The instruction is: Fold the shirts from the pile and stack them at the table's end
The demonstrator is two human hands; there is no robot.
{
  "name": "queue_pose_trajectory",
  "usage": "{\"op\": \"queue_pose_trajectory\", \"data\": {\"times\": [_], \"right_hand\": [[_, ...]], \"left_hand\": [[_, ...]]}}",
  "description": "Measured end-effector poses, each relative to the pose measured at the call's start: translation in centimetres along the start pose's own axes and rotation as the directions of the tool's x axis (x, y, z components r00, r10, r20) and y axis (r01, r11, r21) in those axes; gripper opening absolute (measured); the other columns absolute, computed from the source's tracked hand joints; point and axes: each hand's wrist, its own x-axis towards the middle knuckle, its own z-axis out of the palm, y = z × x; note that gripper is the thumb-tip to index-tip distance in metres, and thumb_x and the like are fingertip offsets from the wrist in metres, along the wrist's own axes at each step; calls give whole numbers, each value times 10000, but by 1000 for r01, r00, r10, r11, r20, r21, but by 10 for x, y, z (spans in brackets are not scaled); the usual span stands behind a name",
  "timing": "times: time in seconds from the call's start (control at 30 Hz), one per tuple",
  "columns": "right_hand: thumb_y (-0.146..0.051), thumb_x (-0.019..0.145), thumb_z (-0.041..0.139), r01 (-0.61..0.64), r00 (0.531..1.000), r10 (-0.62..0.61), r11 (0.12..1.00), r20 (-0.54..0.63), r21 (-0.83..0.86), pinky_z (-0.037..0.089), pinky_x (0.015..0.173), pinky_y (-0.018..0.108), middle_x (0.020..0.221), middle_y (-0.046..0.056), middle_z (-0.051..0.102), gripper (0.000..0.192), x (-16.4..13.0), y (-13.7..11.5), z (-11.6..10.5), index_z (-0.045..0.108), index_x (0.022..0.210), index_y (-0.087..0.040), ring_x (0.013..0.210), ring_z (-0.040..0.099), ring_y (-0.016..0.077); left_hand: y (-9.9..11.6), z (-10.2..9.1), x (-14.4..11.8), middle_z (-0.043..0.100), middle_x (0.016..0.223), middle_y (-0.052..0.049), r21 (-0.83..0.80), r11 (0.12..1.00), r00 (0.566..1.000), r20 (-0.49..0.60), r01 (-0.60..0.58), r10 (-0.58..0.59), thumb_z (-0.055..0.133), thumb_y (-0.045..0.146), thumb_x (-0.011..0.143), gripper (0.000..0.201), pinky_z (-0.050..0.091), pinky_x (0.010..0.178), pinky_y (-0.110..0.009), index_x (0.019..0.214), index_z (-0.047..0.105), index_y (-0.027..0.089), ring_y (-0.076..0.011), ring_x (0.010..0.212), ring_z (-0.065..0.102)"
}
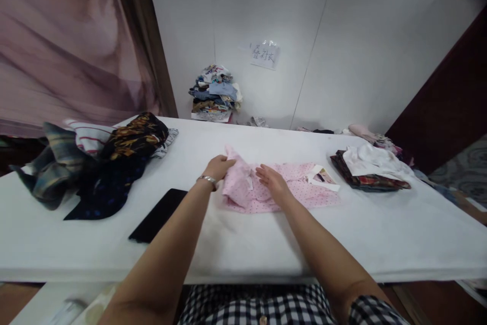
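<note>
Pink shirt (279, 188) lay mid-table (243, 249) | left hand (218, 167) pinched shirt's left fold | right hand (273, 182) pressed flat, fingers loose, on shirt | risk: fold likely slipping if pressing hand lifted; black phone (159, 215) left of shirt could be nudged.

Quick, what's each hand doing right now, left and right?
Left hand: closed, gripping the pink shirt's folded edge.
Right hand: open, flat on the pink shirt.

Left hand (218, 167) grips the pink dotted shirt's (300, 188) folded edge; right hand (272, 181) lies flat on it.
</note>
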Motion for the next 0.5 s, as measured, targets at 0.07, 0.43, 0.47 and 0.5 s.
{"op": "queue_pose_trajectory", "data": {"times": [0.07,0.43,0.47,0.5], "right_hand": [[-633,876,392,-20,1000,24,985,-20,170,403,1055,440,1419,129,503,727,-7,-4,-19,360,1449,-186,1259,525,261],[-383,730,671,-230,944,267,954,-195,195,546,841,438,1277,109,620,637,-34,23,-92,486,1322,-235,1100,630,278],[-342,718,680,-227,942,261,958,-208,175,554,815,424,1298,103,607,654,-32,22,-92,478,1333,-248,1090,633,275],[-320,717,674,-223,939,252,964,-234,142,561,790,407,1316,102,594,664,-30,21,-92,470,1345,-256,1084,633,272]], "left_hand": [[28,32,0,697,875,-88,-89,994,994,85,-62,69,576,384,844,282,500,600,-247,966,634,137,-179,773,652],[-23,112,-16,490,1423,-107,54,956,957,41,-288,286,491,381,896,429,326,1128,-353,1278,535,190,-235,1328,432],[-31,114,-18,442,1467,-108,99,947,952,53,-306,302,480,397,901,463,304,1144,-354,1313,514,187,-237,1364,387],[-37,116,-19,375,1516,-106,140,933,943,67,-333,326,464,415,909,499,277,1161,-359,1351,487,185,-240,1403,327]]}}
